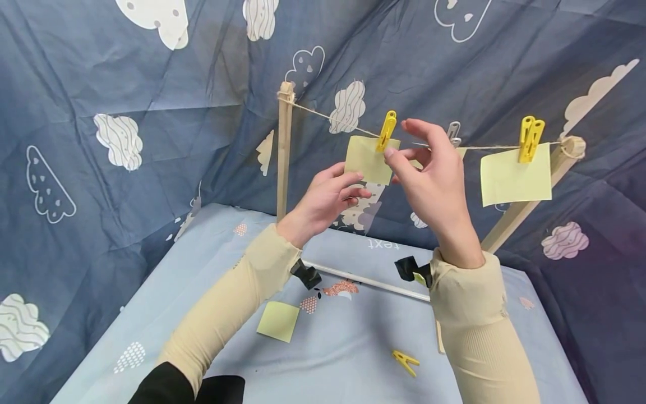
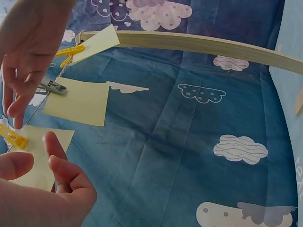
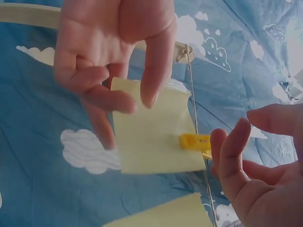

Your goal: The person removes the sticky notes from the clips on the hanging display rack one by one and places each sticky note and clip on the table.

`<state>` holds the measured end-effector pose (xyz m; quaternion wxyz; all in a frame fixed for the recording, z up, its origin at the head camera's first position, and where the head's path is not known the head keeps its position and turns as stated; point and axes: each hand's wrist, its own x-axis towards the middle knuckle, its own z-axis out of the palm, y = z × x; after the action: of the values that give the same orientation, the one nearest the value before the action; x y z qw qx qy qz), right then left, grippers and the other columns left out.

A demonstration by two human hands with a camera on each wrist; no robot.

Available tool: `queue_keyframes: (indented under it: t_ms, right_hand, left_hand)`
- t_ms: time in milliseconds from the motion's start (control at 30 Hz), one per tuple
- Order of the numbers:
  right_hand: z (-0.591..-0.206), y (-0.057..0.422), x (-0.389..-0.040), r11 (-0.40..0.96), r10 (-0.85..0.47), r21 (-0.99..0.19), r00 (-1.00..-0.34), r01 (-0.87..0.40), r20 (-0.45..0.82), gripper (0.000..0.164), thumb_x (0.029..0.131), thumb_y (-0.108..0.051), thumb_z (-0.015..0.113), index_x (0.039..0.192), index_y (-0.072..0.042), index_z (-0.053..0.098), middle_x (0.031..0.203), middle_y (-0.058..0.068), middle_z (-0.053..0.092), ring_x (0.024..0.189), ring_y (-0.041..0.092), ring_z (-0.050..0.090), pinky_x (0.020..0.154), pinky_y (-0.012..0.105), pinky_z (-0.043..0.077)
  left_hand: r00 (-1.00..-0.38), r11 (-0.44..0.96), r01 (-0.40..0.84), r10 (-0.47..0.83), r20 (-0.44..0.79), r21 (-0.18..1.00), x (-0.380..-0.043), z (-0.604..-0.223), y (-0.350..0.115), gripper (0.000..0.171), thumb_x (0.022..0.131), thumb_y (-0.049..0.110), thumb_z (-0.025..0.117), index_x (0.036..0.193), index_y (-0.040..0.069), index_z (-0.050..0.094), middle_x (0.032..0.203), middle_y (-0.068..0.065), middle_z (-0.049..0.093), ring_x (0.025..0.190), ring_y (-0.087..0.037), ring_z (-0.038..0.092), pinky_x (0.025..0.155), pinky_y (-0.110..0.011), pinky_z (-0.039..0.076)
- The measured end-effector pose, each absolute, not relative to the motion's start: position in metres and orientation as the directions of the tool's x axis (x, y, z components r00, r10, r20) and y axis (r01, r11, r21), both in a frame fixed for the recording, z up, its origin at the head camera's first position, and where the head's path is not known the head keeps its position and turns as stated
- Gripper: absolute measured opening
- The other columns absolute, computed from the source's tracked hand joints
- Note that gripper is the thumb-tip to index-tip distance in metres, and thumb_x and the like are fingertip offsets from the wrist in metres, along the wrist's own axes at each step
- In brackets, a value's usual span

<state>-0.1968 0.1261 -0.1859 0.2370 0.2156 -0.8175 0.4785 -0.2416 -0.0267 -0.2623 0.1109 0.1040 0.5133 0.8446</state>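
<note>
A pale yellow paper note hangs from a string, with a yellow clothespin clipped at its top edge. My left hand is at the note's lower left, its fingers loosely bent. The right wrist view shows that hand's thumb in front of the note and a finger behind its edge. My right hand is beside the clothespin, thumb and fingers spread apart around nothing. In the left wrist view, a second note hangs under a grey clothespin.
Another note hangs under yellow clothespin handles near the right wooden post. The left post holds the string's other end. A loose note and a yellow clothespin lie on the light blue cloth.
</note>
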Motion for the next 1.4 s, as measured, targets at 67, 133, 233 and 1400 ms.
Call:
queue_keyframes:
  t_ms: [67, 133, 233, 1400]
  right_hand:
    - [-0.182, 0.124, -0.199, 0.412, -0.121, -0.709, -0.805, -0.573, 0.581, 0.048, 0.085, -0.016, 0.058, 0.130, -0.009, 0.041, 0.129, 0.003, 0.046, 0.081, 0.005, 0.061, 0.061, 0.018, 0.049]
    - [-0.178, 0.122, -0.201, 0.345, -0.109, -0.757, -0.825, -0.555, 0.555, 0.048, 0.085, -0.015, 0.058, 0.129, -0.007, 0.041, 0.128, 0.006, 0.046, 0.079, 0.008, 0.062, 0.060, 0.018, 0.049]
    - [-0.173, 0.120, -0.204, 0.246, -0.092, -0.826, -0.861, -0.507, 0.501, 0.049, 0.085, -0.014, 0.059, 0.129, -0.005, 0.041, 0.126, 0.010, 0.046, 0.076, 0.011, 0.063, 0.058, 0.019, 0.049]
    - [-0.157, 0.122, -0.212, 0.236, -0.184, -0.891, -0.918, -0.389, 0.352, 0.046, 0.081, -0.021, 0.064, 0.118, 0.002, 0.051, 0.097, 0.011, 0.059, 0.061, 0.015, 0.064, 0.056, 0.020, 0.050]
  left_hand:
    - [-0.955, -0.431, -0.068, 0.288, 0.066, 0.900, -0.241, -0.262, -0.026, 0.029, 0.088, 0.018, 0.057, 0.115, 0.011, 0.053, 0.101, -0.006, 0.058, 0.073, -0.016, 0.061, 0.063, -0.024, 0.042]
    - [-0.956, -0.402, -0.051, 0.285, 0.072, 0.914, -0.240, -0.261, -0.025, 0.029, 0.087, 0.020, 0.058, 0.115, 0.011, 0.053, 0.100, -0.007, 0.058, 0.073, -0.016, 0.062, 0.065, -0.024, 0.042]
    - [-0.956, -0.350, -0.018, 0.279, 0.086, 0.936, -0.239, -0.260, -0.024, 0.029, 0.087, 0.020, 0.058, 0.114, 0.012, 0.053, 0.100, -0.009, 0.059, 0.073, -0.016, 0.063, 0.066, -0.024, 0.044]
    - [-0.944, -0.132, 0.297, 0.109, 0.311, 0.946, -0.232, -0.266, -0.028, 0.020, 0.087, 0.022, 0.059, 0.101, 0.008, 0.061, 0.074, -0.010, 0.068, 0.073, -0.018, 0.066, 0.064, -0.027, 0.047]
